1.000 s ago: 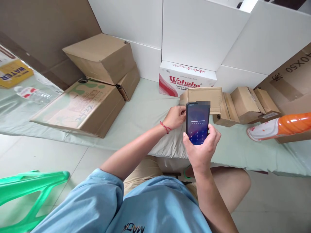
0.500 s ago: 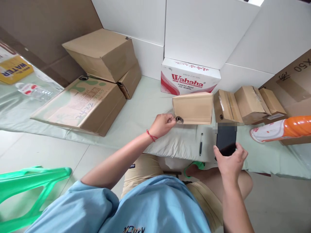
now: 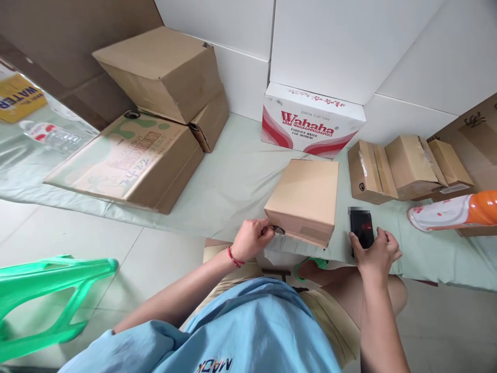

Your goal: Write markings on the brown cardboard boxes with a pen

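Observation:
My left hand (image 3: 253,239) is closed at the near left corner of a small cardboard box (image 3: 306,181), its fingers pinched beside a dark round mark on the side. The box rests top face up near the front edge of the cloth-covered table. To the right, my right hand (image 3: 376,253) holds a dark smartphone (image 3: 362,228) by its lower end, thumb on one side and fingers on the other. The phone is low over the cloth; whether it touches cannot be told. Its screen is mostly black with a reddish patch, and its top end is blurred out.
Behind the box stands a white and red Wahaha carton (image 3: 310,122). Several small cartons (image 3: 413,163) and an orange-capped bottle (image 3: 450,211) are at right. A large printed carton (image 3: 135,160) with boxes behind it lies left. A green plastic stool (image 3: 58,274) stands on the floor.
The cardboard box has swung down from a tilt and come nearer me, covering the spot where a pen lay. My left hand moved nearer too. The phone has tipped lower toward the table.

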`<act>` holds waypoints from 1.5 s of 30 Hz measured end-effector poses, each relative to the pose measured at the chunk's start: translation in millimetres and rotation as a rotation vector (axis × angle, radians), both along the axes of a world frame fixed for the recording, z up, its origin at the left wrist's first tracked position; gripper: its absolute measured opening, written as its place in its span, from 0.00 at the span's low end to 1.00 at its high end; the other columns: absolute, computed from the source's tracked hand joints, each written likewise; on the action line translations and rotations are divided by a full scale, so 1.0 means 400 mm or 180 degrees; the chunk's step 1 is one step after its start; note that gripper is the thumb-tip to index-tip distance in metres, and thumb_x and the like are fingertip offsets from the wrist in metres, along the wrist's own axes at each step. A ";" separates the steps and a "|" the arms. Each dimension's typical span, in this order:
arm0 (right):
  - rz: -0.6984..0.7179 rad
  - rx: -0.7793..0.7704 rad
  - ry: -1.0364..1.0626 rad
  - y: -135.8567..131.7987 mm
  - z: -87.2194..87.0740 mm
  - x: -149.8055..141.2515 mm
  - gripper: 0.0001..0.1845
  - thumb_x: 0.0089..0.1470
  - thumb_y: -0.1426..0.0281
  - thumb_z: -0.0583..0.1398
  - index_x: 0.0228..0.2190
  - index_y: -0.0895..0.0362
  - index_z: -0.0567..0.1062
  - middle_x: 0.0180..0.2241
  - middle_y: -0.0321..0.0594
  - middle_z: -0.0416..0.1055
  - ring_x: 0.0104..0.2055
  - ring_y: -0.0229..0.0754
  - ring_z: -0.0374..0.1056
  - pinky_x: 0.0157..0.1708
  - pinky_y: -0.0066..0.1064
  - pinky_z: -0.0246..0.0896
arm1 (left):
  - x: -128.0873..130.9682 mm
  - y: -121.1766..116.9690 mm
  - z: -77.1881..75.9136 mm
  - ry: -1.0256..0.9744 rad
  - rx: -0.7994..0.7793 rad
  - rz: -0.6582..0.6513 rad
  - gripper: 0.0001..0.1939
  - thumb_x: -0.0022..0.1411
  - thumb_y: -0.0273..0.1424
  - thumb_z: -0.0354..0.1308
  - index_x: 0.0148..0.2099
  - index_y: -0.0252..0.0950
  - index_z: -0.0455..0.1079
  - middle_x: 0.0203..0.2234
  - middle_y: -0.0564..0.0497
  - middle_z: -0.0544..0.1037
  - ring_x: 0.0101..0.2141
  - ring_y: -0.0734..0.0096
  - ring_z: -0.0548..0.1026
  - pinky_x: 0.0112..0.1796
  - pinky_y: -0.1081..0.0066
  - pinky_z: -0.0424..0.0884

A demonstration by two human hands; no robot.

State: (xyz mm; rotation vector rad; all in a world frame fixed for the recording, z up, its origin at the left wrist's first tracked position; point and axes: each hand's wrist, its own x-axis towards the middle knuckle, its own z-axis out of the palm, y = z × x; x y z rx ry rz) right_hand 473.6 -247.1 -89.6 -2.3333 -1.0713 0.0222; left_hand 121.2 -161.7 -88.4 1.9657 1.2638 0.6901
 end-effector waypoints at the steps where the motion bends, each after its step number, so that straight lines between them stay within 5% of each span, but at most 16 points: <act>1: 0.0113 0.0190 0.0292 -0.002 0.017 -0.026 0.55 0.49 0.35 0.65 0.63 0.63 0.71 0.66 0.70 0.64 0.70 0.73 0.60 0.68 0.68 0.54 | 0.001 -0.010 -0.004 0.0034 0.0081 -0.0020 0.14 0.61 0.27 0.52 0.24 0.40 0.55 0.16 0.59 0.60 0.19 0.77 0.58 0.26 0.74 0.54; 4: 0.0405 0.0435 0.2156 -0.015 0.073 -0.119 0.57 0.57 0.30 0.58 0.71 0.56 0.62 0.57 0.58 0.76 0.58 0.61 0.75 0.54 0.58 0.74 | 0.004 -0.038 -0.014 0.0151 0.0358 -0.0115 0.13 0.64 0.26 0.53 0.25 0.39 0.60 0.18 0.55 0.67 0.21 0.74 0.64 0.27 0.72 0.56; 7: 0.0617 0.0239 0.3498 -0.033 0.114 -0.199 0.52 0.60 0.29 0.55 0.70 0.51 0.65 0.56 0.54 0.79 0.54 0.59 0.79 0.44 0.51 0.80 | 0.001 -0.061 -0.022 0.0267 0.0615 -0.0214 0.14 0.67 0.25 0.53 0.26 0.39 0.64 0.19 0.53 0.71 0.23 0.71 0.68 0.29 0.71 0.58; 11: 0.0658 -0.0077 0.3792 -0.055 0.129 -0.251 0.46 0.53 0.38 0.71 0.64 0.47 0.73 0.63 0.51 0.76 0.62 0.61 0.75 0.45 0.52 0.83 | -0.012 -0.081 -0.043 0.0360 0.0845 -0.0208 0.15 0.69 0.24 0.52 0.27 0.39 0.65 0.20 0.52 0.72 0.23 0.71 0.69 0.29 0.70 0.59; 15: 0.0588 -0.0014 0.4132 -0.064 0.125 -0.273 0.40 0.55 0.38 0.70 0.60 0.47 0.75 0.65 0.49 0.74 0.68 0.63 0.69 0.49 0.63 0.82 | -0.019 -0.102 -0.068 0.0355 0.0971 -0.0091 0.16 0.70 0.24 0.52 0.28 0.40 0.64 0.19 0.53 0.71 0.22 0.71 0.69 0.27 0.70 0.58; 19: 0.0268 0.0177 0.4278 -0.062 0.129 -0.276 0.38 0.55 0.42 0.70 0.59 0.49 0.77 0.57 0.48 0.80 0.61 0.62 0.75 0.49 0.66 0.81 | -0.013 -0.113 -0.075 0.0267 0.1103 -0.0259 0.16 0.72 0.24 0.51 0.29 0.40 0.66 0.20 0.53 0.73 0.22 0.72 0.71 0.28 0.71 0.62; 23: 0.0003 0.0721 0.3565 -0.025 0.192 -0.188 0.38 0.51 0.49 0.69 0.60 0.51 0.78 0.50 0.49 0.82 0.51 0.64 0.79 0.43 0.63 0.81 | -0.044 -0.094 -0.076 0.0228 0.1240 -0.0421 0.15 0.77 0.32 0.53 0.35 0.40 0.72 0.25 0.52 0.77 0.27 0.70 0.75 0.33 0.71 0.68; 26: 0.0109 0.1126 0.2896 0.063 0.282 -0.060 0.32 0.57 0.57 0.62 0.63 0.45 0.76 0.61 0.52 0.76 0.59 0.64 0.76 0.43 0.59 0.80 | -0.096 -0.064 -0.087 0.0350 0.1255 -0.0139 0.15 0.80 0.33 0.50 0.39 0.39 0.73 0.28 0.50 0.79 0.29 0.69 0.76 0.34 0.70 0.69; 31: 0.0226 0.0671 0.2584 0.281 0.384 0.155 0.30 0.69 0.59 0.53 0.69 0.48 0.69 0.70 0.63 0.65 0.60 0.60 0.75 0.41 0.57 0.76 | -0.151 -0.035 -0.114 0.0557 0.1328 0.0076 0.17 0.80 0.31 0.48 0.38 0.39 0.74 0.28 0.50 0.78 0.29 0.67 0.75 0.33 0.69 0.66; 34: -0.0475 0.0898 0.2856 0.346 0.369 0.229 0.25 0.74 0.57 0.53 0.64 0.54 0.70 0.69 0.67 0.63 0.58 0.54 0.75 0.43 0.52 0.78 | -0.145 -0.037 -0.127 0.0657 0.1415 0.0148 0.17 0.79 0.31 0.49 0.37 0.39 0.74 0.27 0.50 0.77 0.30 0.67 0.75 0.33 0.68 0.65; 38: -0.1120 0.1354 0.3224 0.311 0.278 0.228 0.17 0.74 0.59 0.52 0.57 0.53 0.69 0.73 0.64 0.50 0.66 0.49 0.66 0.38 0.34 0.82 | -0.128 -0.043 -0.142 0.0721 0.1537 0.0274 0.17 0.79 0.31 0.50 0.36 0.39 0.74 0.27 0.49 0.77 0.30 0.66 0.74 0.32 0.67 0.64; 42: -0.1186 0.1277 0.4000 0.265 0.173 0.165 0.19 0.68 0.72 0.51 0.57 0.60 0.68 0.65 0.66 0.63 0.63 0.52 0.72 0.33 0.33 0.84 | -0.121 -0.043 -0.149 0.0722 0.1615 0.0333 0.16 0.78 0.29 0.51 0.35 0.39 0.73 0.27 0.49 0.76 0.29 0.65 0.74 0.32 0.66 0.63; 45: -0.0980 0.1268 0.4547 0.286 0.135 0.131 0.29 0.59 0.75 0.56 0.61 0.67 0.67 0.62 0.69 0.67 0.63 0.56 0.74 0.37 0.39 0.86 | -0.123 -0.038 -0.141 0.0664 0.1638 0.0294 0.16 0.77 0.28 0.51 0.35 0.39 0.72 0.26 0.50 0.76 0.29 0.66 0.74 0.31 0.67 0.63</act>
